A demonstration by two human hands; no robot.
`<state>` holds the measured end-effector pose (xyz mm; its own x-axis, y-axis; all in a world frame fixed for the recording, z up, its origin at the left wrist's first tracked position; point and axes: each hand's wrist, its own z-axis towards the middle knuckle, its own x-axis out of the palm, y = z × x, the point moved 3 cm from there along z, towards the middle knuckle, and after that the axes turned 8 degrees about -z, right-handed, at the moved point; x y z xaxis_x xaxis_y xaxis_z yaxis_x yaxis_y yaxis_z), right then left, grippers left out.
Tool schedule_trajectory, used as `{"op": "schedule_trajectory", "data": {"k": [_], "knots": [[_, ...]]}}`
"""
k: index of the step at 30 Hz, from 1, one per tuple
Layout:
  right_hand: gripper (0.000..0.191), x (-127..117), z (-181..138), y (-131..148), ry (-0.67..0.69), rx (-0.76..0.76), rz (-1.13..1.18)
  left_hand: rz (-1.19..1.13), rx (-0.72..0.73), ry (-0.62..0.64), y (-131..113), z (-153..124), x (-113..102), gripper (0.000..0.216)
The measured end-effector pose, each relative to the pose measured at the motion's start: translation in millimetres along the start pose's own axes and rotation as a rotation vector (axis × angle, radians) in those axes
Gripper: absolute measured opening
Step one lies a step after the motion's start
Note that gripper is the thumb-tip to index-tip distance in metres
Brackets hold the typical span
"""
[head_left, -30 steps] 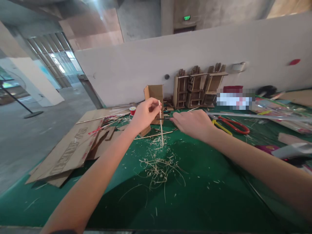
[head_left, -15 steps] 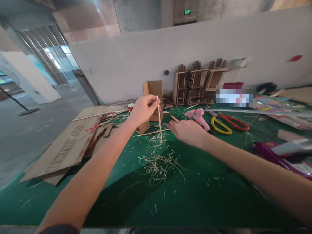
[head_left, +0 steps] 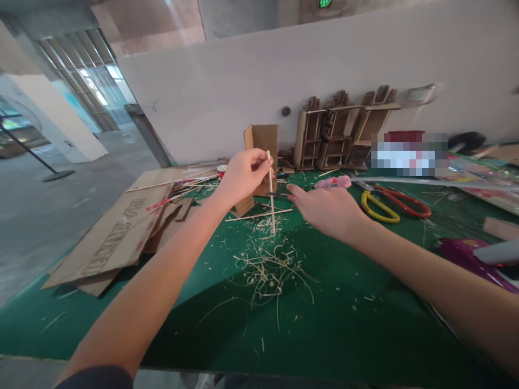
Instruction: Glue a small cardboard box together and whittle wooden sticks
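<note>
My left hand (head_left: 243, 175) is closed on the top of a thin pale wooden stick (head_left: 271, 202). The stick stands nearly upright with its lower tip on the green mat (head_left: 348, 324). My right hand (head_left: 330, 209) lies just right of the stick, fingers closed. A thin dark tool tip (head_left: 280, 194) pokes from it and touches the stick at mid-height; the rest of the tool is hidden. A pile of fine wood shavings (head_left: 267, 270) lies on the mat below the stick.
Flat cardboard sheets (head_left: 117, 232) cover the left of the table. Behind the hands stand a small cardboard box (head_left: 265, 143) and cardboard shelf models (head_left: 336, 132) against the white wall. A pink glue gun (head_left: 333, 182) and red-and-yellow scissors (head_left: 391, 208) lie to the right.
The view shifted slightly. My right hand drew back from the stick half a second ago and has returned to it; my left hand keeps the stick upright in the same place.
</note>
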<state>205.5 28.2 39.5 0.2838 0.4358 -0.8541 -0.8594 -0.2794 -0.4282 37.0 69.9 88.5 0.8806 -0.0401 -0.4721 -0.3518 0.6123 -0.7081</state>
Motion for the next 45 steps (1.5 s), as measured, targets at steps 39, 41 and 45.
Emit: {"op": "schedule_trajectory", "data": {"k": [39,41,45], "knots": [[0.054,12,-14,10,0.129,-0.058,0.028,-0.012,0.1,0.002,4,2,11,0.017],[0.054,18,-21,15,0.157,-0.085,0.027,-0.021,0.102,0.006,3,2,12,0.018],[0.051,23,-34,27,0.232,-0.212,0.034,-0.039,0.092,0.018,-1,0,12,0.018]]}}
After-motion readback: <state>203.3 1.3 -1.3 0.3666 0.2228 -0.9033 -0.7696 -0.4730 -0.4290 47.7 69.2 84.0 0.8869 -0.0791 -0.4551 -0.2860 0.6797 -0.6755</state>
